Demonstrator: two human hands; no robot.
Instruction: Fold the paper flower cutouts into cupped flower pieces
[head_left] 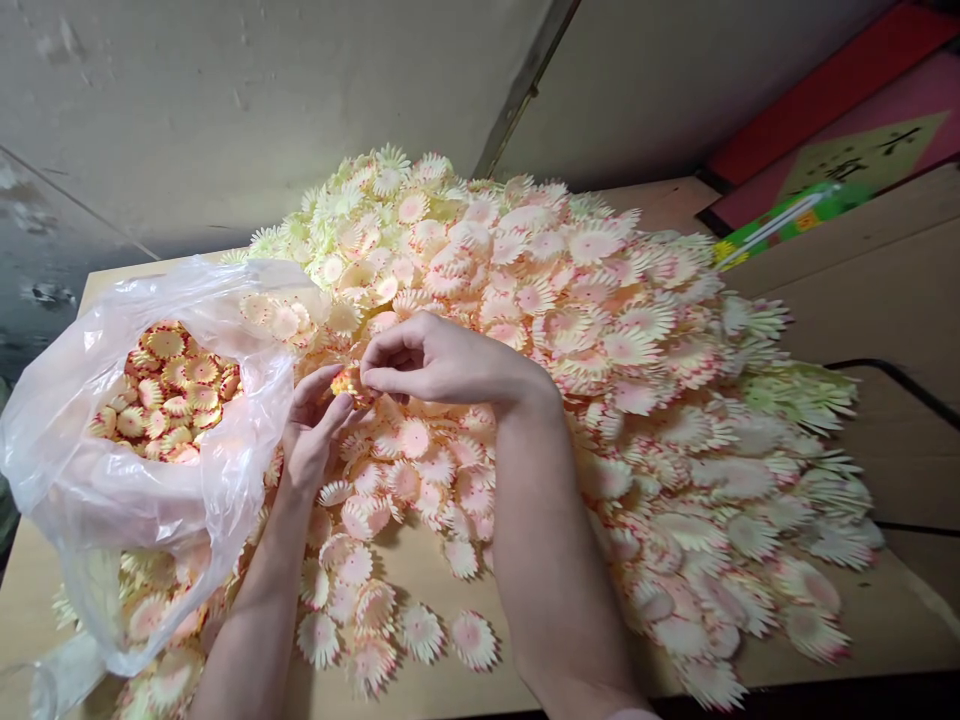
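White plastic bag (150, 490) beside left hand (310, 428), pale flower pieces (592, 245) around.

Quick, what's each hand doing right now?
Left hand: closed, holding a small orange-yellow flower piece.
Right hand: fingers pinched closed at that piece's edge; whether they grip it cannot be told.

The left hand (313, 430) and right hand (450, 362) are bare, as are both forearms (540, 520); a sliver of pale sleeve (632, 714) shows on the right arm.
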